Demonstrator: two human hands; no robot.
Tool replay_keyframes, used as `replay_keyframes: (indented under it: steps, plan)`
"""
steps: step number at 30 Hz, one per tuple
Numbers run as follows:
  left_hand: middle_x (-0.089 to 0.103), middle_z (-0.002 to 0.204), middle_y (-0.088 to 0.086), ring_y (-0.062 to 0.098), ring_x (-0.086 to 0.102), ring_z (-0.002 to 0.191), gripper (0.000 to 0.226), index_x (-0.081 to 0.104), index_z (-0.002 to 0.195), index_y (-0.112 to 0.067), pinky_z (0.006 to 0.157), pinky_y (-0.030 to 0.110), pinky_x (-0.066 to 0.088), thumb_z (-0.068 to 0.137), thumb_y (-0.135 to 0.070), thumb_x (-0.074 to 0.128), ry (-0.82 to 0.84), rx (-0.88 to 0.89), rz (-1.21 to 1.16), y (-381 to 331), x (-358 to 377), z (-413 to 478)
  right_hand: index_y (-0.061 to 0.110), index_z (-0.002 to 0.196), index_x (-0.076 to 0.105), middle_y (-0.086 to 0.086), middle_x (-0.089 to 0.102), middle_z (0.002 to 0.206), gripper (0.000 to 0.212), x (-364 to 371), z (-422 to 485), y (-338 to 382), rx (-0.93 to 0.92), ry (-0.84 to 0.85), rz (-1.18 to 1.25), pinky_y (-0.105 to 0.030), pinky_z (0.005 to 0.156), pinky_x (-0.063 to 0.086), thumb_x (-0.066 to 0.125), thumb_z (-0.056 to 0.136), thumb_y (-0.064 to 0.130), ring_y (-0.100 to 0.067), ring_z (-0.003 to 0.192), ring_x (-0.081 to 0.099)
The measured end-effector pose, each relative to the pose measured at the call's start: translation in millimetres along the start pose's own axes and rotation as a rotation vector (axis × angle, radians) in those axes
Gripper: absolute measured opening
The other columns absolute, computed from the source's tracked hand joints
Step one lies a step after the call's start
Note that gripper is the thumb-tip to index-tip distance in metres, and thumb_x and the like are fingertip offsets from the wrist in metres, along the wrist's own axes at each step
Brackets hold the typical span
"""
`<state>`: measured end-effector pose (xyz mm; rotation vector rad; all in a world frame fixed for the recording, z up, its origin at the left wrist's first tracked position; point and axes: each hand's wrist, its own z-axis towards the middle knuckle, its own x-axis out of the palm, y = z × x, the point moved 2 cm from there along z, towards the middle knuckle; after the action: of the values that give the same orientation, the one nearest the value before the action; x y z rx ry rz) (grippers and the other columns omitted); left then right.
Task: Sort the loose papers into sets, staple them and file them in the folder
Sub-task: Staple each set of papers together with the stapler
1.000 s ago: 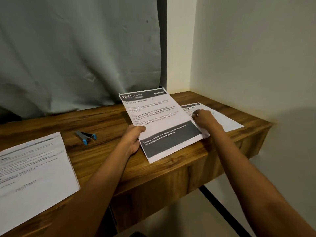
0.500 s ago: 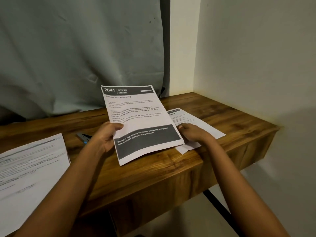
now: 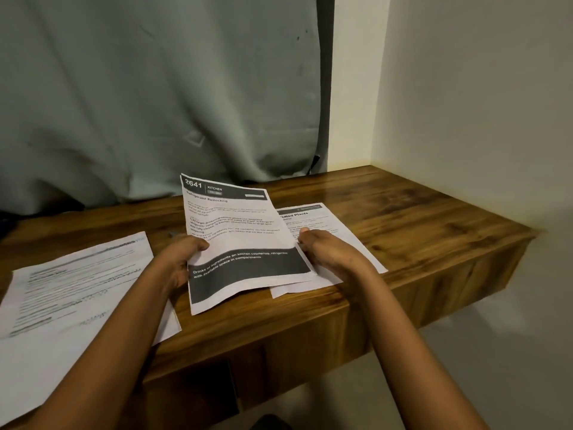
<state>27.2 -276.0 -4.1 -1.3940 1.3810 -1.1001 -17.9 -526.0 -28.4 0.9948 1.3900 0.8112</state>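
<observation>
Head view: left hand [image 3: 179, 262] grips the Refrigerator Restocking sheet [image 3: 242, 231], tilted up off the desk [image 3: 403, 231]. Right hand [image 3: 328, 252] curls at its right edge, over the Potted Plants sheet [image 3: 313, 218]; its grasp cannot be determined. Other papers [image 3: 71, 290] lie at left. Sorting appears unfinished; stapling and filing remain.

Dim warm light; glare on desk [image 3: 366, 193]; left papers [image 3: 62, 293] blurred; wide-angle edge bending.
</observation>
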Motion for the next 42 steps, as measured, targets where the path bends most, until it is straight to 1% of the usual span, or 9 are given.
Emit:
replay_keyframes:
  steps: [2,5,9,17,20,24,29,35,42]
  plan:
    - [0.061,0.102,0.017,0.018,0.065,0.045,0.029,0.052,0.117,-0.006,0.037,0.027,0.051,0.094,0.007,0.041,-0.020,0.007,0.020,2.4,-2.6,-1.7,0.019,0.113,0.060,-0.002,0.065,0.114,0.041,-1.2,-2.1,1.1,0.006,-0.066,0.101,-0.030,0.075,0.055,0.050,0.090,0.052,-0.016,0.095,0.063]
    - [0.059,0.120,0.019,0.030,0.065,0.080,0.036,0.050,0.127,0.000,0.047,0.032,0.055,0.094,0.009,0.040,0.009,0.000,0.020,5.6,1.9,-4.7,0.014,0.114,0.056,-0.006,0.064,0.107,0.030,-8.8,-4.9,0.6,0.022,-0.150,0.270,-0.018,0.047,0.047,0.068,0.087,0.021,-0.014,0.081,0.063]
    - [0.059,0.124,0.020,0.027,0.063,0.084,0.035,0.053,0.125,0.003,0.065,0.036,0.051,0.092,0.012,0.042,0.061,0.056,0.071,3.1,17.8,-4.2,0.012,0.106,0.059,-0.011,0.067,0.103,0.033,-18.2,-7.0,1.9,0.017,-0.319,0.277,-0.038,0.080,0.057,0.075,0.078,0.005,-0.022,0.089,0.066]
    - [0.064,0.119,0.005,0.023,0.063,0.104,0.035,0.056,0.121,-0.010,0.088,0.042,0.053,0.087,-0.002,0.062,0.078,0.337,0.407,8.0,59.8,2.2,0.008,0.098,0.067,-0.009,0.067,0.101,0.017,-41.9,-5.2,-16.0,0.025,-0.695,-0.142,-0.034,0.075,0.056,0.068,0.083,0.002,-0.021,0.091,0.063]
    - [0.065,0.119,0.007,0.026,0.062,0.106,0.051,0.048,0.128,-0.013,0.091,0.047,0.052,0.082,-0.005,0.068,0.061,0.392,0.560,15.2,65.1,13.6,0.006,0.102,0.066,-0.013,0.064,0.109,0.015,-47.0,-4.0,-22.8,0.064,-0.702,-0.285,-0.032,0.072,0.051,0.063,0.087,0.004,-0.025,0.096,0.061]
    - [0.061,0.126,0.006,0.026,0.059,0.112,0.051,0.049,0.126,-0.013,0.093,0.039,0.050,0.080,-0.010,0.070,0.065,0.430,0.660,15.8,73.2,8.2,0.003,0.102,0.065,-0.017,0.064,0.109,0.026,-50.2,-1.6,-33.0,0.074,-0.692,-0.544,-0.033,0.089,0.038,0.062,0.089,0.025,-0.033,0.105,0.055]
    - [0.059,0.129,0.004,0.022,0.057,0.113,0.042,0.050,0.127,-0.011,0.092,0.030,0.047,0.087,-0.009,0.063,0.162,0.362,0.652,18.1,85.8,2.8,0.001,0.095,0.063,-0.015,0.065,0.100,0.039,-48.8,2.6,-30.6,0.099,-0.639,-0.491,-0.037,0.074,0.050,0.066,0.085,0.039,-0.031,0.094,0.060]
    - [0.054,0.133,0.002,0.019,0.053,0.116,0.047,0.047,0.131,-0.012,0.083,0.025,0.041,0.088,-0.010,0.064,0.184,0.348,0.679,18.4,76.4,-6.3,0.007,0.096,0.063,-0.008,0.065,0.100,0.029,-37.7,-2.0,-22.1,0.141,-0.574,-0.445,-0.036,0.072,0.051,0.074,0.081,0.029,-0.024,0.093,0.060]
    - [0.044,0.143,0.005,0.020,0.045,0.125,0.055,0.037,0.140,-0.012,0.087,0.022,0.036,0.091,-0.016,0.062,0.146,0.381,0.789,23.3,45.0,-24.7,0.020,0.081,0.056,0.003,0.059,0.083,0.017,-12.8,-22.8,-13.9,-0.058,-0.632,-0.302,-0.025,0.064,0.043,0.066,0.084,0.006,-0.013,0.078,0.057]
